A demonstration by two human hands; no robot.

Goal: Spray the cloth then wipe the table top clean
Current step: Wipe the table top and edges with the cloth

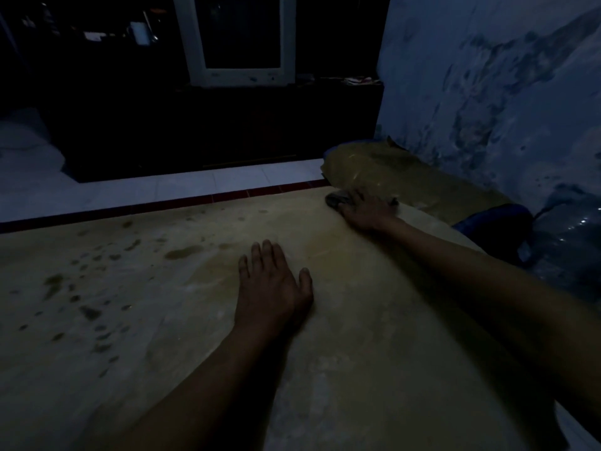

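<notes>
The table top [130, 320] is a wide tan surface in dim light, with dark spots and stains across its left half. My right hand [366, 209] reaches to the far right corner and presses flat on a small grey cloth [335, 199], most of which lies hidden under the fingers. My left hand [271, 288] rests palm down near the middle of the table, fingers straight and holding nothing. No spray bottle shows in view.
A folded tan sheet [390, 170] lies past the table's right end beside the stained blue wall [487, 76]. A large clear water bottle [572, 242] and something blue [494, 222] sit at the right. An old monitor [239, 40] stands on a dark cabinet beyond the white tiled floor [162, 190].
</notes>
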